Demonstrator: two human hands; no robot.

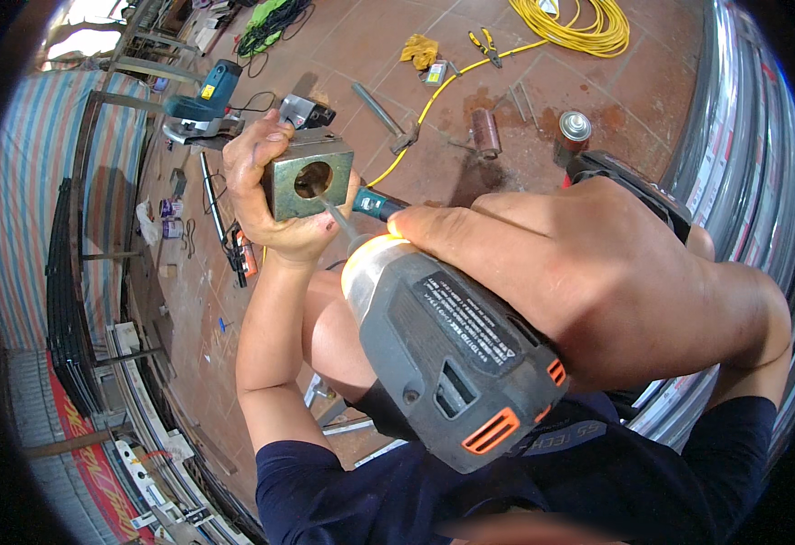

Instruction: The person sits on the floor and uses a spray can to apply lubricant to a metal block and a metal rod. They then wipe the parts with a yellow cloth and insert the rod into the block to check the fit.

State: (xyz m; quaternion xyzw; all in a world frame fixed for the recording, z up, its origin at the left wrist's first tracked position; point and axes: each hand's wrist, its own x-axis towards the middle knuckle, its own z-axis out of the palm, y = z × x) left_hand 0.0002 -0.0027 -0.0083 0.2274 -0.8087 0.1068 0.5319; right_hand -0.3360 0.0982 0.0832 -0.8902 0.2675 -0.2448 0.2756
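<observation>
My left hand (254,182) is wrapped round a square metal block (287,198) with a round hole in the face toward me. The block is held up off the floor. My right hand (561,263) grips a black cordless impact driver (443,354) with orange vents; its handle is mostly hidden behind the hand. The driver's light glows at its nose. A thin metal bit (337,216) runs from the nose to the hole, its tip inside the opening; what it touches there I cannot make out. Just behind the driver's nose shows part of a teal-and-black tool (375,203).
On the tiled floor lie a teal power saw (205,102), a hammer (381,113), pliers (486,47), a yellow glove (420,52), a spray can (575,129) and a coiled yellow cord (588,36). Long metal profiles (747,127) stand along the right; racked bars (69,300) line the left.
</observation>
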